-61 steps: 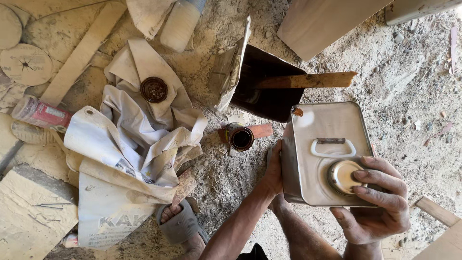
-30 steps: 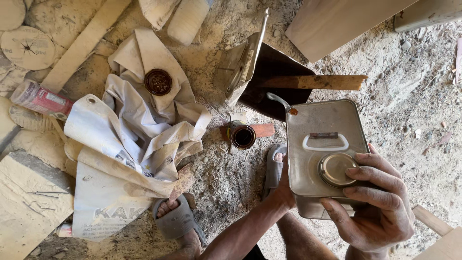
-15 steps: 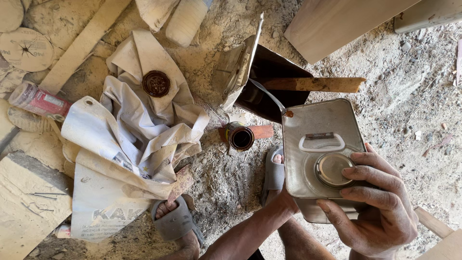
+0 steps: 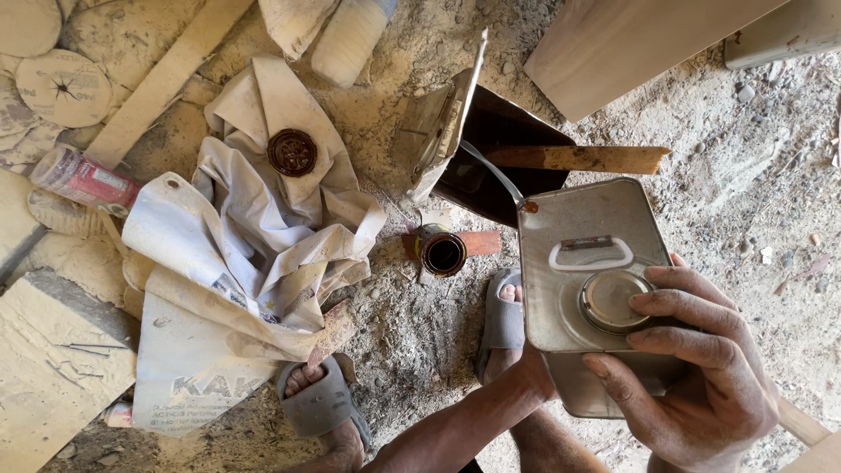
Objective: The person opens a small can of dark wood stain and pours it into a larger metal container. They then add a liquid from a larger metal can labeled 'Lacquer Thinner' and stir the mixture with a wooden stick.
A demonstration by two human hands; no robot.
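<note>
A grey rectangular metal can [image 4: 587, 263] with a white handle and a round cap is tilted toward the upper left. My right hand [image 4: 701, 368] grips its top and side, fingers lying by the cap. My left hand [image 4: 528, 372] supports the can from below and is mostly hidden behind it. From the can's upper left corner a thin stream of liquid [image 4: 491, 171] arcs into an open tin of dark liquid [image 4: 499, 131]. A wooden stick [image 4: 578, 158] lies across that tin.
A small open round can [image 4: 443, 253] lies on the sandy ground by my sandalled feet [image 4: 504, 317]. Left of it are a crumpled white cloth [image 4: 263, 219] bearing a rusty lid [image 4: 292, 151], a red tube [image 4: 83, 180], wooden boards [image 4: 53, 368] and discs.
The can has been lifted and tipped toward the dark tin. A thin stream now runs from its corner, where two seconds ago there was none.
</note>
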